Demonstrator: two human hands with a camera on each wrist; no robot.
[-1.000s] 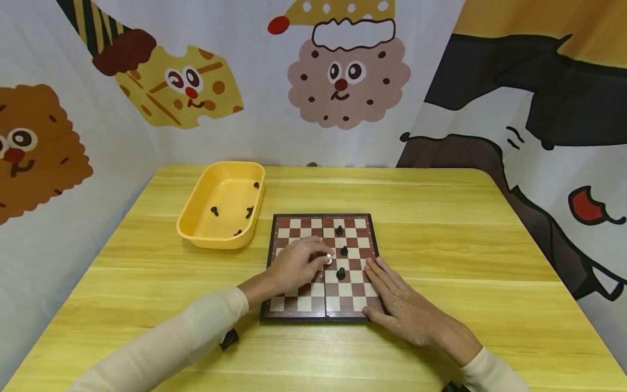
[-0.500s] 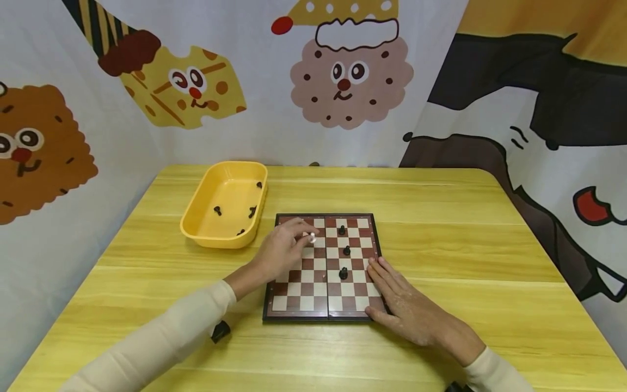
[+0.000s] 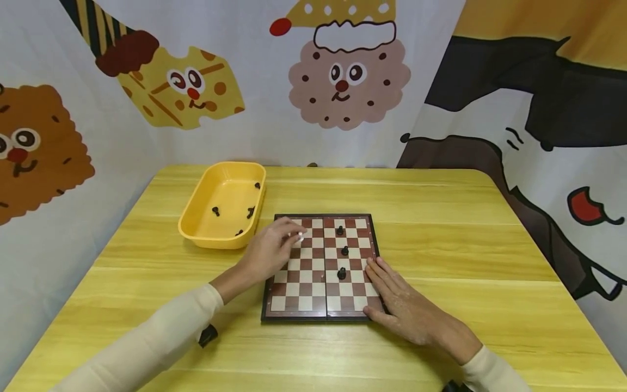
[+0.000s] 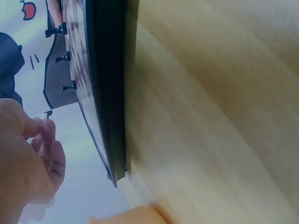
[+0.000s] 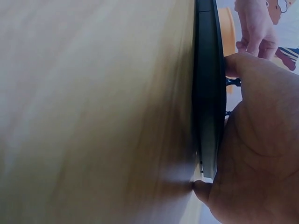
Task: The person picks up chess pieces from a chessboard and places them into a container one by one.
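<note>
My left hand (image 3: 270, 249) pinches a small white chess piece (image 3: 301, 236) between thumb and fingertips, above the upper left part of a brown-and-white chessboard (image 3: 306, 302). The left wrist view shows the white piece's tip (image 4: 46, 116) held clear of the board; the fingers cover the rest. My right hand (image 3: 406, 307) rests with extended fingers along the board's right edge, thumb near the lower right corner. On the board's right half stand three black chess pieces: a far one (image 3: 340, 231), a middle one (image 3: 345, 250) and a near one (image 3: 342, 273).
A yellow plastic tray (image 3: 215, 243) stands at the back left of the wooden table (image 3: 431, 212). Several black chess pieces (image 3: 216, 211) lie inside it. Behind the table hangs a white curtain (image 3: 264, 109) with cartoon prints.
My left hand has carried the white chess piece leftward and away from me, from the board's middle to its upper left. The right hand stays at the right edge.
</note>
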